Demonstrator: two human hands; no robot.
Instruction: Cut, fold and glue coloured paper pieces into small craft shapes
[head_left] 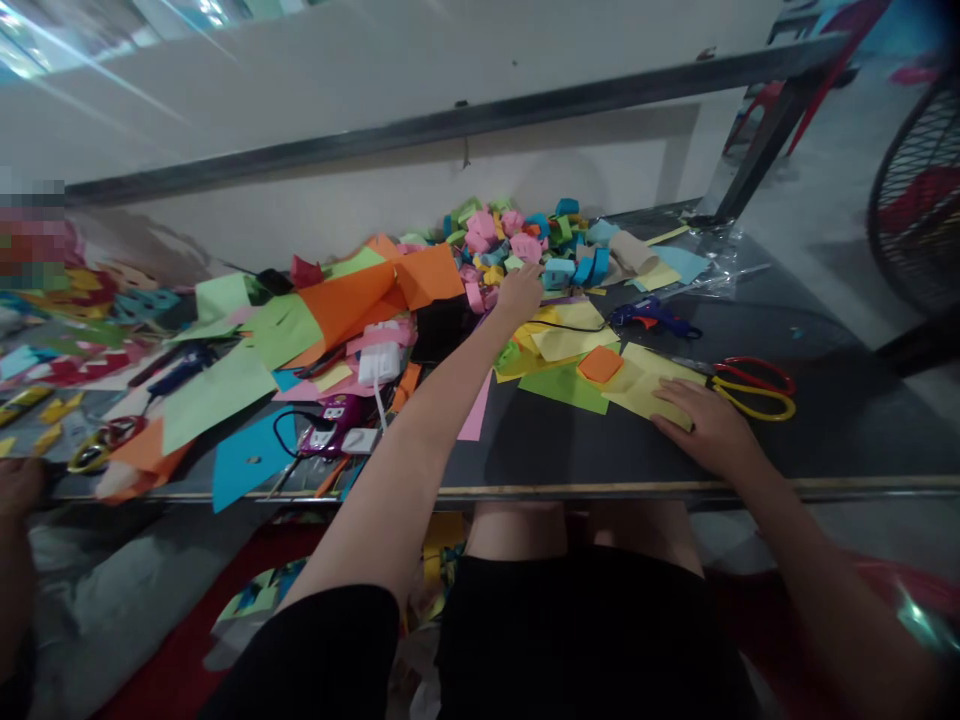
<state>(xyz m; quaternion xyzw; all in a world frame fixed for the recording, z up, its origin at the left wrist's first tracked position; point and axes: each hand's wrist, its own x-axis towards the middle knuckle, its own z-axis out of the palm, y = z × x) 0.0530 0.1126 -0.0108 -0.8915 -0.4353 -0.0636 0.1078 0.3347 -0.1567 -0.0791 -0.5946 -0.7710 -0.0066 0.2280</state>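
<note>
My left hand (521, 289) reaches to the front of a heap of small folded paper pieces (526, 246) in pink, blue, green and yellow. Its fingers are bunched together, and what they hold, if anything, is too small to name. Flat on a yellow paper sheet (637, 383) lies my right hand (694, 415), fingers a little apart. An orange folded paper piece (600, 364) sits on the sheets between my hands. Scissors with red and yellow handles (757, 390) lie just right of my right hand.
A blue glue gun (655, 318) is behind the yellow sheets. Left of my forearm are a purple power strip (334, 425), cables and orange paper (349, 305). Another person's hand (21, 485) rests at the far left edge. A fan (919, 200) stands at right.
</note>
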